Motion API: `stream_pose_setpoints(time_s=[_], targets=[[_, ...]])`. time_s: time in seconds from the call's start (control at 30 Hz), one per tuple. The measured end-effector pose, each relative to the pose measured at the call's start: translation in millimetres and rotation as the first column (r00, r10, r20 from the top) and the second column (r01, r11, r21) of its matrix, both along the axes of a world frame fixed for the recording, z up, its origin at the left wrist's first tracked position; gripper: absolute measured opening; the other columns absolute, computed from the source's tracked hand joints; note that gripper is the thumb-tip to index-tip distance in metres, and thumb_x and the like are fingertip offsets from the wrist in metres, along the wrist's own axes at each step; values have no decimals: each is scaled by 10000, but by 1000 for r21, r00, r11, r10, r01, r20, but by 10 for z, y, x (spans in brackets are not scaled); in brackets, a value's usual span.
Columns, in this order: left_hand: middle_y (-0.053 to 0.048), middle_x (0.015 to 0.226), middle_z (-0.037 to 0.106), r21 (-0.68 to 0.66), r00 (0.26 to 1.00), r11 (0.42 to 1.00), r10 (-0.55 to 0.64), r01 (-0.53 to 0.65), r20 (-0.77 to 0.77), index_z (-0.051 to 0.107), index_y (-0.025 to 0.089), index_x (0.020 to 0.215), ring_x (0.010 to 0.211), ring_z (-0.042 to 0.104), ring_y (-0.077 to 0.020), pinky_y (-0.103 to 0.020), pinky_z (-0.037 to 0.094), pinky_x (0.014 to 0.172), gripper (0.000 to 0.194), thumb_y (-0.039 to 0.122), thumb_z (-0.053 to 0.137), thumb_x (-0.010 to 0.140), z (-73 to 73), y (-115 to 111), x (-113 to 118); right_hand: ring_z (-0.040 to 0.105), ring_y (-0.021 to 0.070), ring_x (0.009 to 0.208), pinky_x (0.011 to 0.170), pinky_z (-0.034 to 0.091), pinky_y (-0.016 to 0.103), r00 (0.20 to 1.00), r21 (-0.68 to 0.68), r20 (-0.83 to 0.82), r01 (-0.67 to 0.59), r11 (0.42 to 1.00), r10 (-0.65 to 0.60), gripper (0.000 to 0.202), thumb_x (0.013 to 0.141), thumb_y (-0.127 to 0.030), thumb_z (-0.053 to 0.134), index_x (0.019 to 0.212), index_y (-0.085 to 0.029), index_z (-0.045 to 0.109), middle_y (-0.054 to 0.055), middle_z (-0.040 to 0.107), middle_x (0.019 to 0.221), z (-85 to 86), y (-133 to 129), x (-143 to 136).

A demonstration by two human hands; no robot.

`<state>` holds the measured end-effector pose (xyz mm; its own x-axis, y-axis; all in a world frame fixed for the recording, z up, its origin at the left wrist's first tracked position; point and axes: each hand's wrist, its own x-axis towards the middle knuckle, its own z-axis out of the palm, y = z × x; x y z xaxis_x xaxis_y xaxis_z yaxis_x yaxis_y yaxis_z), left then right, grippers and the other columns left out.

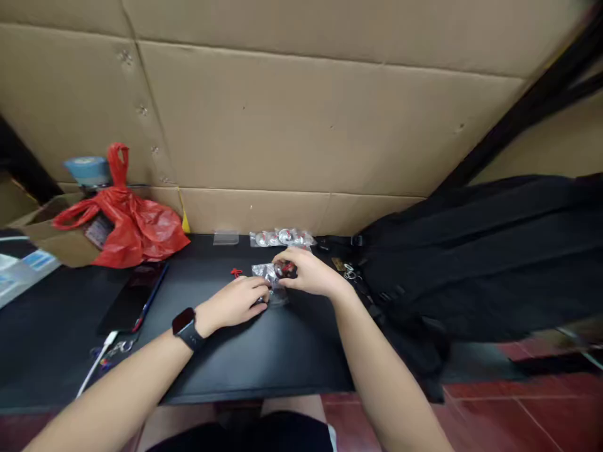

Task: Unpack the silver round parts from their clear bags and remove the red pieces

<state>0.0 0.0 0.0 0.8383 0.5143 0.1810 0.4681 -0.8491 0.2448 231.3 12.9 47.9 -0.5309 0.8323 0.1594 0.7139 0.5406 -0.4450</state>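
My right hand [311, 271] is curled round a small dark-and-red round object [285, 269], whose exact kind I cannot make out. Just left of it, my left hand [240, 301] rests low over the black table with its fingers bent. They are at the edge of a clear plastic packet [264, 270], and whatever lies under the fingertips is hidden. Clear plastic [277, 297] also shows below the right hand's fingers. Behind both hands lies a strip of round silvery pieces in clear wrapping [282, 237]. A small red knotted cord [236, 272] is beyond the left hand.
At left are a red plastic bag [136, 226] on a cardboard box [70, 242], a phone [134, 298] and a white cable [97, 362]. Key rings [351, 272] lie beside a black bag [471, 257] at right. A cardboard wall [301, 125] closes off the back.
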Motion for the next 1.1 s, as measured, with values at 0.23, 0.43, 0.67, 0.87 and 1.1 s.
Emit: stream_pose_setpoints(time_s=[0.23, 0.43, 0.67, 0.87, 1.1], targets=[[-80, 1406, 519, 79, 995, 993, 93, -91, -27, 567, 308, 1317, 1270, 496, -293, -477, 406, 1063, 382, 383, 567, 943, -22, -17, -75, 621, 225, 857, 732, 441, 281, 977, -129, 210, 4, 992, 23, 396, 710, -248, 740, 1094, -205, 656, 68, 669, 946, -67, -93, -30], [-83, 1428, 508, 74, 987, 987, 144, -140, -64, 535, 323, 1364, 1289, 478, -304, -498, 385, 1074, 429, 409, 553, 944, 0, -43, -66, 640, 250, 894, 746, 433, 290, 958, -92, 270, 131, 987, -102, 502, 720, -293, 767, 1191, -232, 604, 74, 674, 974, -197, -71, -78], [-109, 1482, 453, 7, 988, 991, 134, -134, -77, 562, 348, 1354, 1347, 442, -316, -531, 347, 1094, 419, 394, 567, 937, 9, -9, -97, 614, 246, 967, 814, 447, 310, 988, -35, 145, 57, 998, -51, 471, 761, -243, 765, 1190, -189, 579, 99, 643, 1044, -274, 38, -142], [-79, 1519, 423, -60, 991, 989, 133, -134, -31, 624, 364, 1289, 1358, 439, -309, -520, 320, 1121, 378, 393, 600, 912, -1, 12, -138, 588, 149, 797, 746, 477, 262, 998, -65, 0, -67, 996, 67, 469, 716, -54, 738, 1139, -198, 595, 53, 561, 1046, -331, 78, -148], [-62, 1545, 402, -118, 994, 987, 107, -109, -23, 656, 359, 1251, 1377, 429, -303, -518, 302, 1135, 357, 359, 625, 895, 80, -1, -162, 577, 165, 817, 743, 455, 272, 996, 47, -78, -45, 998, 49, 439, 674, -74, 799, 1057, -200, 626, 21, 578, 950, -430, 188, -156]])
